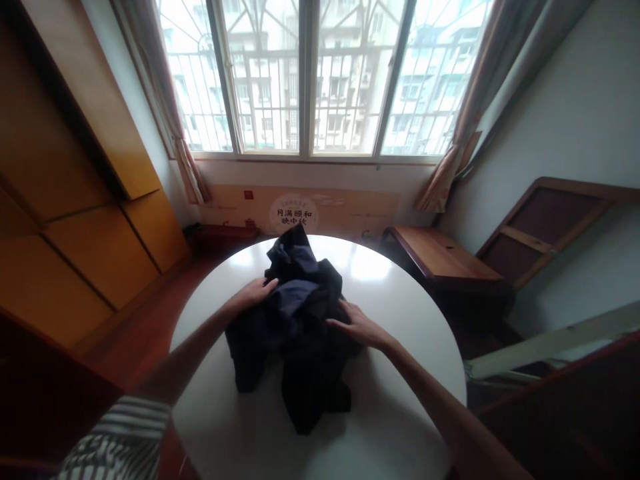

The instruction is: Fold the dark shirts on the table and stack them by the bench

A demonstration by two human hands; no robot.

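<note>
A crumpled bundle of dark navy and black clothing point(300, 320) lies heaped on a round white table point(400, 400), with its loose ends hanging toward me. What kind of garment it is cannot be made out. My left hand point(256, 292) grips the heap's left side, thumb on top and the other fingers partly hidden by the cloth. On the opposite side my right hand point(356, 324) holds the fabric, its thumb apart from the fingers, whose tips sink into the dark folds.
Beyond the table is a barred window point(305, 80) with tied curtains point(440, 180). A low wooden table point(445, 253) and a leaning wooden frame point(545, 220) stand at right. Wooden cabinets point(100, 247) line the left, and a pale metal bar point(540, 347) juts in at lower right.
</note>
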